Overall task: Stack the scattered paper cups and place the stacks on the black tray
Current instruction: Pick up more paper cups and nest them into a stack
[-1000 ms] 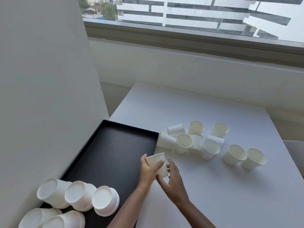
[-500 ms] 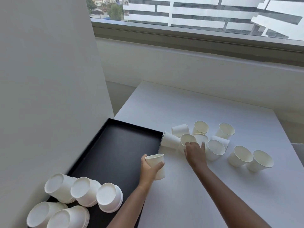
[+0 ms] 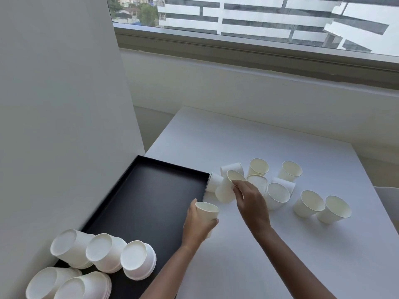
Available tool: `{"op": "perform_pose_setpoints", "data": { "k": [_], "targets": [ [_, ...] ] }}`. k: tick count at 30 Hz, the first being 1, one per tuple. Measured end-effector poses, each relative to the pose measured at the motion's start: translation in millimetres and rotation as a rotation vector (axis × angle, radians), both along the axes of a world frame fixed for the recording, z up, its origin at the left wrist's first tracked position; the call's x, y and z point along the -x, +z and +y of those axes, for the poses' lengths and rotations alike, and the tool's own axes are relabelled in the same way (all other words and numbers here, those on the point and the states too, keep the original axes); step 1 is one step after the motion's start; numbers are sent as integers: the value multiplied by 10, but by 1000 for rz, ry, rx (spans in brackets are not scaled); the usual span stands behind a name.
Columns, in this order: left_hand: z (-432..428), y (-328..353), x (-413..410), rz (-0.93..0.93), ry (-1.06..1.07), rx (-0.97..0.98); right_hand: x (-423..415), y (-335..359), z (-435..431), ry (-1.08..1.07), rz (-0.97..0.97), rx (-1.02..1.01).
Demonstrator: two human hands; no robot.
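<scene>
Just right of the black tray, your left hand is curled round an upright paper cup, mouth up, while your right hand pinches the rim of a tilted cup at the near edge of the loose cups on the white table. Whether that tilted cup is clear of the table, I cannot tell. Lift it straight up before you swing it across, since its neighbours lie on their sides close by and will likely roll if nudged. Turn it base down, line it up over the held cup's mouth and let it drop in without forcing it. Hold the left cup low on its wall and lightly; thin paper probably goes oval under a squeeze and then the next cup jams. Finished stacks crowd the tray's near end, so aim later for the bare far part
</scene>
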State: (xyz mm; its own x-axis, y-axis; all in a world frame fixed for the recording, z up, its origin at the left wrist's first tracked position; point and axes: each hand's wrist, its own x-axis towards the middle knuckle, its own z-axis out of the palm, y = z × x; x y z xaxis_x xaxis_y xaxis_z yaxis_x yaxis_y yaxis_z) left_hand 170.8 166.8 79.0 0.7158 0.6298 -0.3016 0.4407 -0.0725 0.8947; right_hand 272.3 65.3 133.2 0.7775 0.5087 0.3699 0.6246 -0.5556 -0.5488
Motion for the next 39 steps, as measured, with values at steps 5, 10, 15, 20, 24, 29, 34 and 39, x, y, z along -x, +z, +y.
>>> {"op": "perform_pose_setpoints", "data": {
  "k": [5,10,15,20,24,29,34,39],
  "targets": [
    [-46,60,-28,-26,-55,-77,145,56,49,173,21,4],
    [-31,125,-58,-82,-57,-85,168,-54,76,345,85,138],
    [46,112,-85,-114,-18,-64,114,-105,132,387,200,81],
    [91,67,-69,-122,23,-41,-244,-210,362,151,239,157],
    [98,16,-46,-111,32,-36,-452,-320,554,174,229,450],
    [130,-12,-38,-102,35,-30,-539,-463,699,204,179,706],
    [170,-23,-28,-93,39,-34,-517,-584,655,169,39,819],
    [174,-41,-25,-86,37,-33,-493,-703,422,125,22,810]
  ]
}}
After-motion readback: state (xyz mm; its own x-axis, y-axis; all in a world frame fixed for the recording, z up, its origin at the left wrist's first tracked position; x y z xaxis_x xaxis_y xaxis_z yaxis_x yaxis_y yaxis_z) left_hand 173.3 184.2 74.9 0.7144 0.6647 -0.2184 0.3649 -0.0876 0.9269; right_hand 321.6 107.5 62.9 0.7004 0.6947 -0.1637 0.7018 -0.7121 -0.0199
